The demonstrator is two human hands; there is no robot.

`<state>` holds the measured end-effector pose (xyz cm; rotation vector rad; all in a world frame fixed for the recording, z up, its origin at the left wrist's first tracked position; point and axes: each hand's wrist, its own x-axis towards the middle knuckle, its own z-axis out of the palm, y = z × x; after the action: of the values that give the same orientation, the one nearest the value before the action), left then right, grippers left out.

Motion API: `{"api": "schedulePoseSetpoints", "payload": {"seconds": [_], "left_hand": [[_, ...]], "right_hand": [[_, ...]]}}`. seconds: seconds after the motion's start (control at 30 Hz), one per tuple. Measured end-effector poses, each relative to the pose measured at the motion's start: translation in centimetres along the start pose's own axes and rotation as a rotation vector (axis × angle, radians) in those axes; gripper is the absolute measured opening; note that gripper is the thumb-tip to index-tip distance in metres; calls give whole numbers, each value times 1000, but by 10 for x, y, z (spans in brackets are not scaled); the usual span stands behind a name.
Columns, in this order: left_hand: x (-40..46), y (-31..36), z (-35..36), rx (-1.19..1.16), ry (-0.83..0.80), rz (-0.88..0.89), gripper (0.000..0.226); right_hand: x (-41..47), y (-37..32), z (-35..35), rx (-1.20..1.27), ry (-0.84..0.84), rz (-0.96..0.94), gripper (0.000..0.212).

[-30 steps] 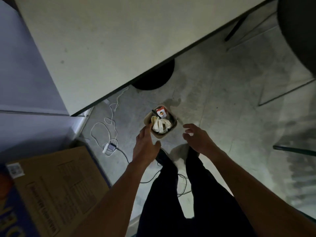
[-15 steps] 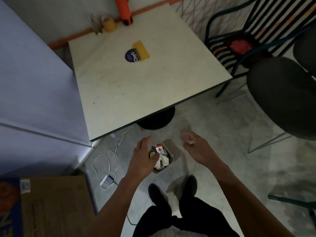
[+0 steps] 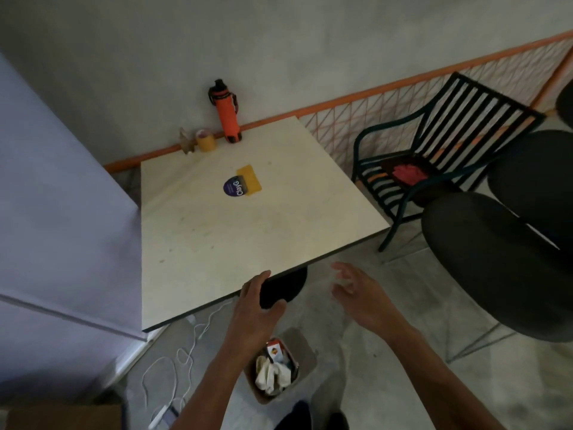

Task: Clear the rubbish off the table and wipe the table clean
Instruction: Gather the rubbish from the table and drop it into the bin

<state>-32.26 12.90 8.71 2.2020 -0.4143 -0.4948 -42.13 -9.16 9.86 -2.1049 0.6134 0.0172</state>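
On the floor (image 3: 387, 290), just below the near edge of the table (image 3: 217, 243), stands a small brown bin (image 3: 302, 352). It holds crumpled white tissues (image 3: 273, 373) and a small red and white carton (image 3: 274, 349) that stands near its far rim; something dark lies beside the carton, too dim to make out.

The table is square with a pale cream top and a thin dark edge. Faint specks and smudges show across its middle and toward the near left corner. A round purple sticker (image 3: 232, 187) and a yellow cloth (image 3: 250, 180) lie touching each other, toward the far edge. At the far edge, against the wall, stand an orange bottle (image 3: 228, 114), a roll of yellow tape (image 3: 205, 141) and a small brownish object, unclear, just left of the tape.

The left hand (image 3: 254, 315) hangs over the near edge of the table, fingers loosely spread and holding nothing. The right hand (image 3: 359, 293) is beyond the near right corner, above the floor, fingers apart, also empty.

A white cable (image 3: 173, 367) trails on the floor under the near left corner. A slatted dark chair (image 3: 449, 144) stands off the right edge.
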Motion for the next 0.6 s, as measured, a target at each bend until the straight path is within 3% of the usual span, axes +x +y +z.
{"api": "schedulePoseSetpoints", "payload": {"seconds": [0.3,0.6], "left_hand": [[64,22,-7,-113,31,9,59],[188,27,-25,-221,129,-42,59]], "right_hand": [[65,-15,-25,21,4,-50,43],[193,-61,-40,-140,-22,-116,43]]}}
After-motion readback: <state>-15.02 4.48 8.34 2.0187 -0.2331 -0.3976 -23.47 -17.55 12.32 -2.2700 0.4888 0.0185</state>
